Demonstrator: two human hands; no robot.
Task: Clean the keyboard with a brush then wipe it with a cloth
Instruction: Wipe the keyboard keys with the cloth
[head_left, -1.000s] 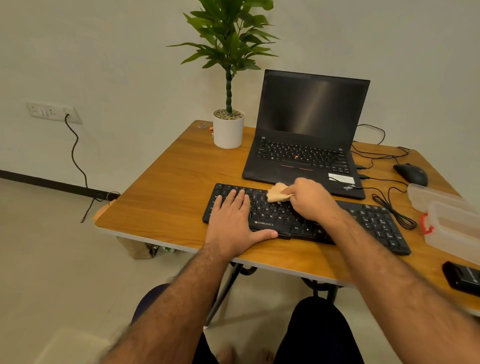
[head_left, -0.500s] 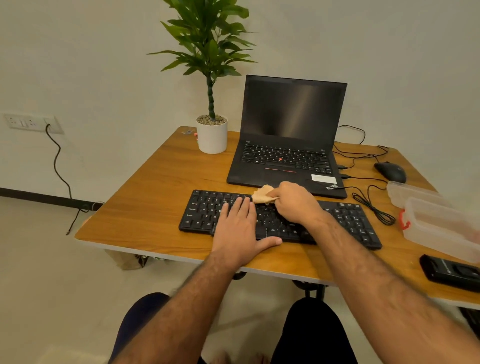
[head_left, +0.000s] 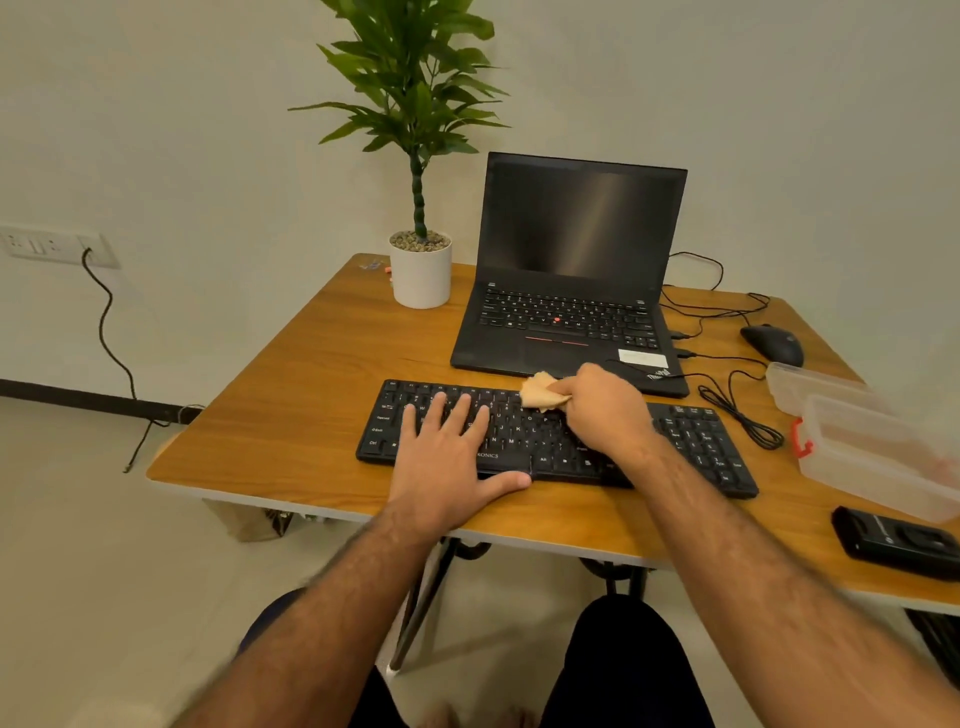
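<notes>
Bare wood lies open on the desk (head_left: 291, 415) left of the black keyboard (head_left: 696, 447), which sits near the front edge. The left hand (head_left: 447, 457) rests flat, fingers spread, on its left keys. The right hand (head_left: 605, 410) pinches a crumpled tan cloth (head_left: 540, 392) against the top row, just before the laptop (head_left: 566, 312).

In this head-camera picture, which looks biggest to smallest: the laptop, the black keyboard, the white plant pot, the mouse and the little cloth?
1. laptop, open, with screen and base showing
2. keyboard, though it lies nearer the camera
3. white plant pot
4. mouse and cloth: look alike, and the right hand hides part of the cloth.
</notes>
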